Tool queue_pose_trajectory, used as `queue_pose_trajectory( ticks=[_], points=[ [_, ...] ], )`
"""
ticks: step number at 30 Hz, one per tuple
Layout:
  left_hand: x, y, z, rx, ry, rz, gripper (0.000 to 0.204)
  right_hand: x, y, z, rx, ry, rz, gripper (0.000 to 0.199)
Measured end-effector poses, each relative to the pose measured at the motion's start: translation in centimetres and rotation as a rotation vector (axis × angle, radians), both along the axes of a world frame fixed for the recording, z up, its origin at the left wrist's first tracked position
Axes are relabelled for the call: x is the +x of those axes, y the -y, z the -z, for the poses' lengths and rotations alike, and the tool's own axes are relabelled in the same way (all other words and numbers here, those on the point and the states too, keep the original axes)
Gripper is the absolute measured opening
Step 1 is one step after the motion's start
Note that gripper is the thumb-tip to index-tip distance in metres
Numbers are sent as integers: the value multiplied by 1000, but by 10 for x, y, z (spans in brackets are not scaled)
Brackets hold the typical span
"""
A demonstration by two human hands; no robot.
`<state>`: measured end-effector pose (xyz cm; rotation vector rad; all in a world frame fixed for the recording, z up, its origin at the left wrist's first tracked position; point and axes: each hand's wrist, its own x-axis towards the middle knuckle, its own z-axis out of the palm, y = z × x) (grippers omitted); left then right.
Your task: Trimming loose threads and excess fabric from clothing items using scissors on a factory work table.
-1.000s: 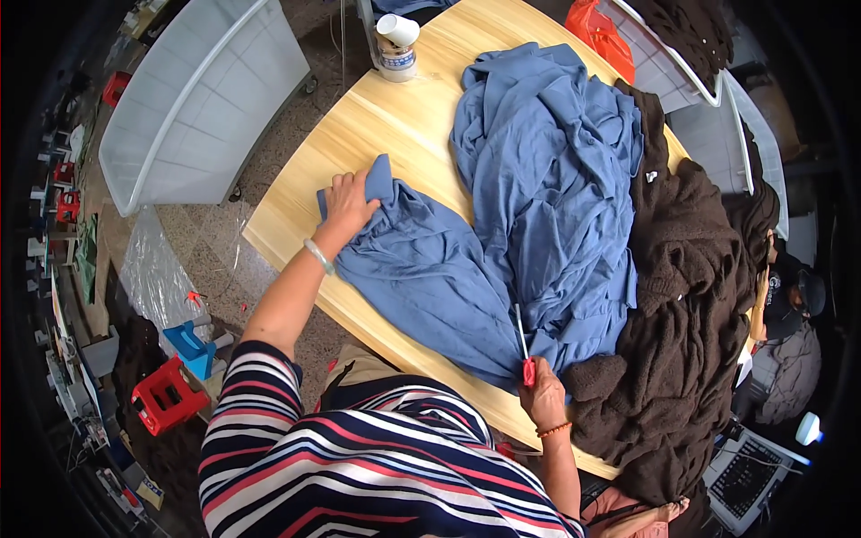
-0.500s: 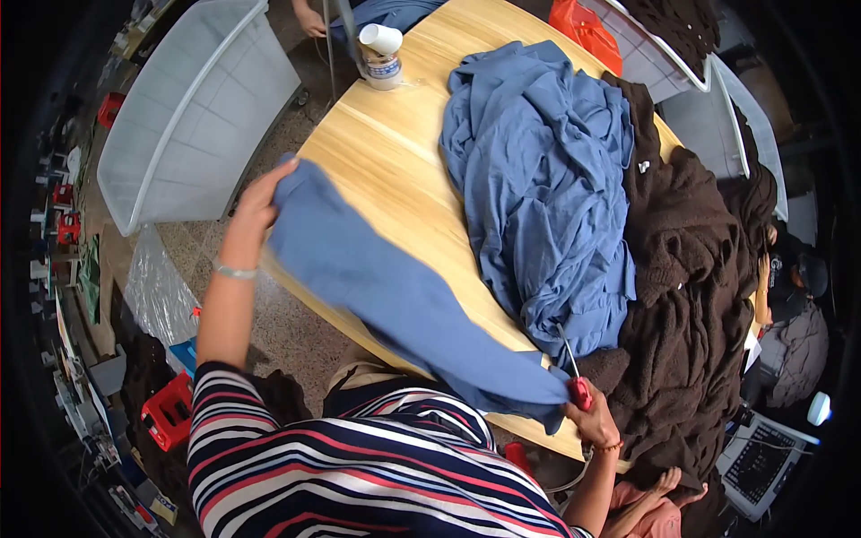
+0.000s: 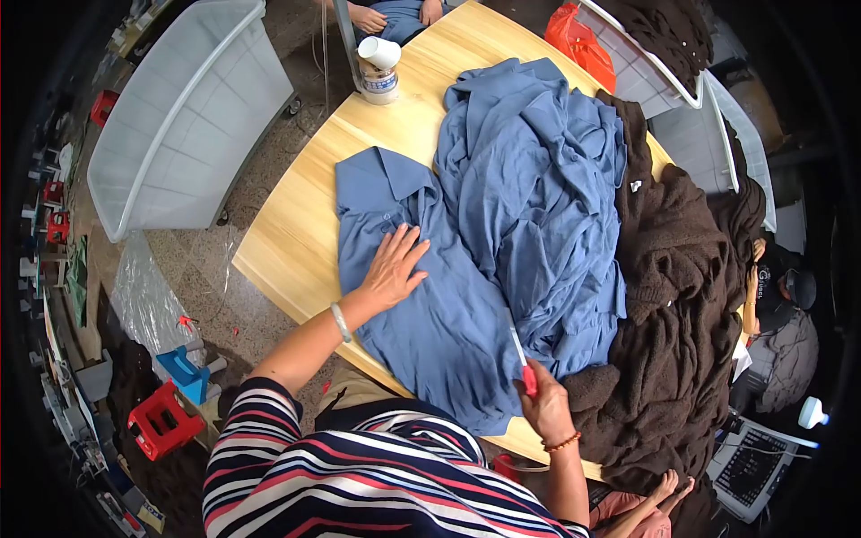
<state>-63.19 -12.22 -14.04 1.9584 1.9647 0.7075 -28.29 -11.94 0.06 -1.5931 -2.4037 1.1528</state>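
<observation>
A blue collared garment (image 3: 421, 296), likely a shirt, lies spread at the near part of the table, its collar toward the far edge. My left hand (image 3: 392, 266) is open and rests on it just below the collar, fingers stretched out. By the garment's right side, my right hand (image 3: 544, 401) is closed around red-handled scissors (image 3: 529, 380). Their slim metal blade points away from me, between this garment and a heap of blue garments (image 3: 547, 197). The lower part of the handle is hidden in my fingers.
Brown fleecy garments (image 3: 677, 251) lie piled along the right. A white cup (image 3: 379, 53) tops a jar (image 3: 380, 85) beside a metal pole (image 3: 347, 36). A grey bin (image 3: 170, 125) stands left of the wooden table (image 3: 287, 233). Other people's hands (image 3: 369, 19) show at the far edge.
The blue garment, held stretched between both my hands before, now lies spread on the table. My left hand has let go of its end and lies flat on it. My right hand has shifted left with the scissors.
</observation>
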Motion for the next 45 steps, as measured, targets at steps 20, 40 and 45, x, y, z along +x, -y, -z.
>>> queue_pose_trajectory(
  ticks=[20,40,45],
  points=[
    [-5,-25,31,-128,-156,4,65,-181,-114,58,2,32,-167,34],
    [-65,-1,29,-133,-186,-103,65,-158,-51,30,-126,45,-329,33],
    [-64,-2,28,-152,-175,-70,65,-209,-77,55,-31,57,-267,33]
  ],
)
